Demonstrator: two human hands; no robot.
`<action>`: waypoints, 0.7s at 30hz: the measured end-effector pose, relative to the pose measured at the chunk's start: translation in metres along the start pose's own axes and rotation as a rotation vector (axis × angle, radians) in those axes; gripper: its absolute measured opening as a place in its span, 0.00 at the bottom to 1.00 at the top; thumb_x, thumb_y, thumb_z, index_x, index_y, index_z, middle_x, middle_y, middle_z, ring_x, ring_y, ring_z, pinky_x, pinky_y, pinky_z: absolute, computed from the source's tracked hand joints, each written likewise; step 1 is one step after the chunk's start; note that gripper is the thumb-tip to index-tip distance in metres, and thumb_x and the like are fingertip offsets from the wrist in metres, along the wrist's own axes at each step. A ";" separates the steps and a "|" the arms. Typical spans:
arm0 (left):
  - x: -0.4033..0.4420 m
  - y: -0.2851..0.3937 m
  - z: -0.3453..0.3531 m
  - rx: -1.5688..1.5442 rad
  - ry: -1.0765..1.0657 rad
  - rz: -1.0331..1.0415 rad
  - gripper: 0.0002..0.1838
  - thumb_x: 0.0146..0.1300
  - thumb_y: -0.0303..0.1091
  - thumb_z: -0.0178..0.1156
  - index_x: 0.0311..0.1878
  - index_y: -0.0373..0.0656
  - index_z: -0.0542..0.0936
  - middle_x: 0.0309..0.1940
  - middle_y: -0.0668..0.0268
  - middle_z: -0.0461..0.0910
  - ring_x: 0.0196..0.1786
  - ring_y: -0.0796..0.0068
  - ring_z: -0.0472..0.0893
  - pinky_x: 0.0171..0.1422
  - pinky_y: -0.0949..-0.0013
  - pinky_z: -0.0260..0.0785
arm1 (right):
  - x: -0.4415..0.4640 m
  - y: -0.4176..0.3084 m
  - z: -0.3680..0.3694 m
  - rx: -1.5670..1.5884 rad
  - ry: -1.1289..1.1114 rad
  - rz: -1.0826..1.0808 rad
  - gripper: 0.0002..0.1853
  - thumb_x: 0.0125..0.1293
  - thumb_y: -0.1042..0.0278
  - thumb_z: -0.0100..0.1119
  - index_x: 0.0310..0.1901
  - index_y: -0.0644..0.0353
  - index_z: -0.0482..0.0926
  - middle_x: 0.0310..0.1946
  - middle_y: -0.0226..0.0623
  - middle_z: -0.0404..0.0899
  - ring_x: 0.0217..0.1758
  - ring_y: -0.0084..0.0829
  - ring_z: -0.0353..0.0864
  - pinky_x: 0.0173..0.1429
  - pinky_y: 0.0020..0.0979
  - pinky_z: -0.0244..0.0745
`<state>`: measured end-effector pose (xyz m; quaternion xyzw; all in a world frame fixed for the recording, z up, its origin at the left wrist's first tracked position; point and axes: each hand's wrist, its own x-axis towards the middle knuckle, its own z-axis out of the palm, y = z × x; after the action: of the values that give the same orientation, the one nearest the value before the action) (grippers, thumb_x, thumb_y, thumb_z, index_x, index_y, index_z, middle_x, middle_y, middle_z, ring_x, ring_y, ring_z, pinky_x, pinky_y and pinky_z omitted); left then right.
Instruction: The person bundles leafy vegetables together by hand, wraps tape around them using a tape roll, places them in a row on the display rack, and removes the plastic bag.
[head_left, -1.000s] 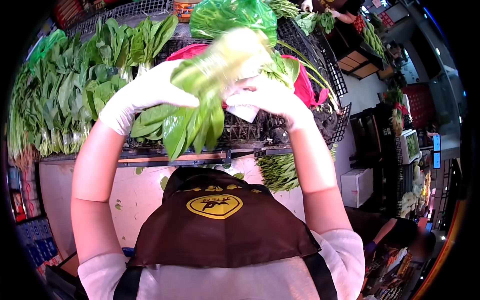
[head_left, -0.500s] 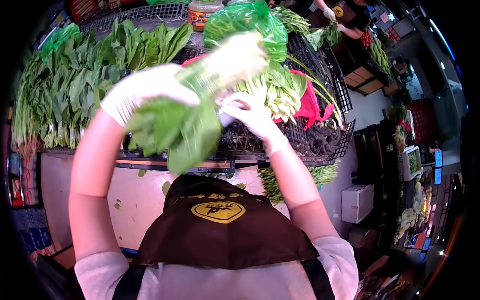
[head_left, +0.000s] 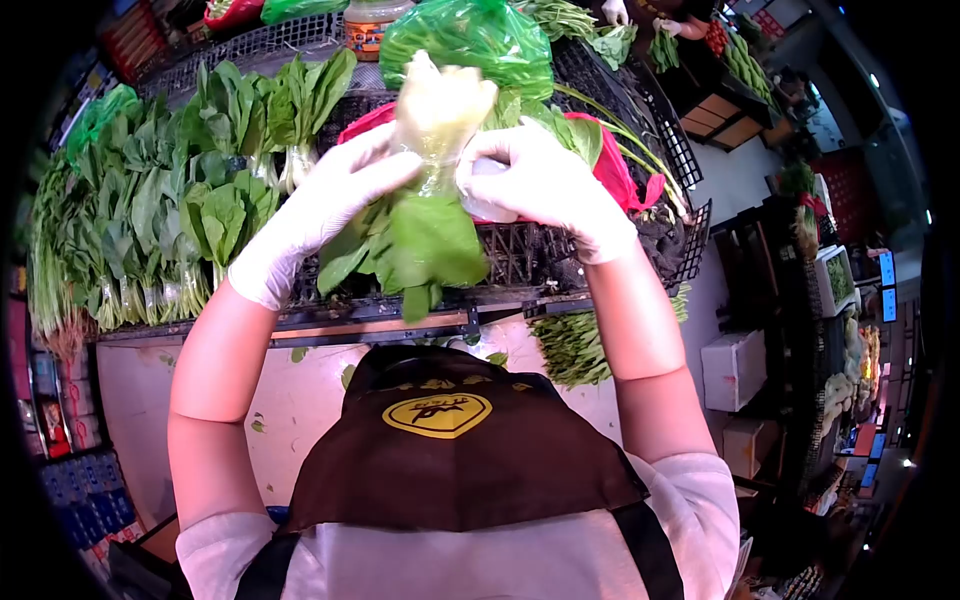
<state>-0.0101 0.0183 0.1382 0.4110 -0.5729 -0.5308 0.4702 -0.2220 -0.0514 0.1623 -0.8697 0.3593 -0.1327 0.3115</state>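
A bunch of leafy greens [head_left: 435, 235] is upright between my gloved hands, its pale stem end up and its leaves hanging down. Clear film or tape shines around the stems. My left hand [head_left: 345, 190] grips the bunch from its left side, thumb against the stems. On the right, my right hand [head_left: 535, 185] is curled round a whitish roll [head_left: 488, 190], close against the stems. Behind them lie a pink-red bag [head_left: 620, 175] and a green plastic bag [head_left: 470, 45] of vegetables.
Rows of leafy bunches [head_left: 150, 220] stand on the left of the black crate display [head_left: 540, 262]. A jar [head_left: 368, 28] is at the back. More green stalks [head_left: 575, 345] lie below the display's right part. Another person's gloved hand [head_left: 615, 12] shows at the top right.
The bunch has swung from a slant to nearly upright, its stem end moving left. My right hand has come up beside the stems with the roll. The view has shifted slightly.
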 end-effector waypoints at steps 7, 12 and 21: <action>0.018 -0.041 -0.008 -0.093 0.130 -0.044 0.26 0.60 0.35 0.65 0.61 0.38 0.72 0.50 0.67 0.78 0.51 0.78 0.77 0.57 0.72 0.70 | -0.006 0.010 0.011 0.533 -0.156 -0.129 0.29 0.55 0.56 0.65 0.59 0.55 0.72 0.43 0.35 0.79 0.47 0.31 0.78 0.65 0.38 0.64; 0.013 -0.071 -0.038 -0.150 -0.228 -0.011 0.36 0.48 0.32 0.71 0.62 0.39 0.70 0.53 0.66 0.77 0.57 0.73 0.76 0.64 0.67 0.67 | -0.007 0.017 0.006 -0.203 0.203 -0.112 0.33 0.56 0.63 0.65 0.64 0.55 0.68 0.49 0.38 0.79 0.57 0.34 0.76 0.77 0.53 0.36; 0.024 -0.014 -0.005 0.138 -0.336 -0.078 0.43 0.44 0.30 0.75 0.66 0.37 0.66 0.58 0.66 0.72 0.61 0.75 0.71 0.70 0.69 0.59 | 0.017 0.043 0.049 -0.601 0.550 -0.285 0.34 0.52 0.69 0.62 0.64 0.60 0.68 0.49 0.37 0.78 0.59 0.37 0.74 0.74 0.64 0.36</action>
<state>-0.0111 -0.0078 0.1263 0.3696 -0.6620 -0.5694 0.3177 -0.2109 -0.0645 0.0972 -0.8949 0.3280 -0.2907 -0.0844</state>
